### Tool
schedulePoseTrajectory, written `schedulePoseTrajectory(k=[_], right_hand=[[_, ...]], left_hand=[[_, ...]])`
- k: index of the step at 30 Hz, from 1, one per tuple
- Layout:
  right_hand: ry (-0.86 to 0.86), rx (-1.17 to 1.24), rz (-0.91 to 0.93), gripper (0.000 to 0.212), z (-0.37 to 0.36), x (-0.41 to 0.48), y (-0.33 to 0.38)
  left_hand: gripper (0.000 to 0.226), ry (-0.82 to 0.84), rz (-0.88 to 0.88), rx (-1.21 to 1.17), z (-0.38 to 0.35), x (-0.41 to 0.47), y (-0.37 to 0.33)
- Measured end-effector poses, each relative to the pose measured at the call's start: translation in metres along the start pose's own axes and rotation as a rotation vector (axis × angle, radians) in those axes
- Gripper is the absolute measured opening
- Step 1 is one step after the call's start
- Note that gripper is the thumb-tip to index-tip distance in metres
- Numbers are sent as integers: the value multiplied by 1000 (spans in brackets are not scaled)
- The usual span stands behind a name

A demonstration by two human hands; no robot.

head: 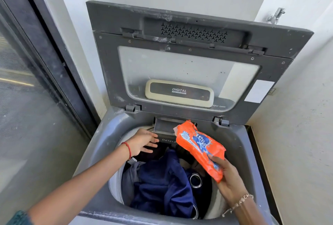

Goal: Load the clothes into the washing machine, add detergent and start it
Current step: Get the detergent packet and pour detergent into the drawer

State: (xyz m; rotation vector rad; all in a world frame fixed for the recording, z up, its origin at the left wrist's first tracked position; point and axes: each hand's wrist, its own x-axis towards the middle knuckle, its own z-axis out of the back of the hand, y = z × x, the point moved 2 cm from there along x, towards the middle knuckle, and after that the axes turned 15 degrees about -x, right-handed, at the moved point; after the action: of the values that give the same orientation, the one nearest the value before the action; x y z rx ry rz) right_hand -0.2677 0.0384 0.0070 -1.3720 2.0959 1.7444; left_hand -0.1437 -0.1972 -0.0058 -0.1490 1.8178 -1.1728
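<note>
Orange detergent packet [199, 148] is pinched by its lower end in the right hand's fingers [219, 160], torn mouth tipped toward the detergent drawer [166, 129] beyond the spread, empty left fingers [152, 141]; dark blue clothes [162, 179] fill the drum beneath both.

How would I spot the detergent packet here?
Find the grey top-loading washing machine with its lid raised. Above the drum of dark blue clothes, the right hand holds a crinkled packet. It is the only bright orange thing, with blue and white print.
</note>
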Motion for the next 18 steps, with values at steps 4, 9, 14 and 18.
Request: schedulePoseTrajectory(k=[4,9,14,18], right_hand=[[19,-107,-105,38,-1,5,31],[56,-185,-172,84,-15,8,72],[61,-164,-283,19,-26,12,102],[55,-260,-302,15,-45,7,116]], left_hand=[[19,-4,26,13,2,7,-2],[17,22,46,22,0,7,-2],[16,52,59,23,-2,3,1],[14,71,60,28,-3,1,1]])
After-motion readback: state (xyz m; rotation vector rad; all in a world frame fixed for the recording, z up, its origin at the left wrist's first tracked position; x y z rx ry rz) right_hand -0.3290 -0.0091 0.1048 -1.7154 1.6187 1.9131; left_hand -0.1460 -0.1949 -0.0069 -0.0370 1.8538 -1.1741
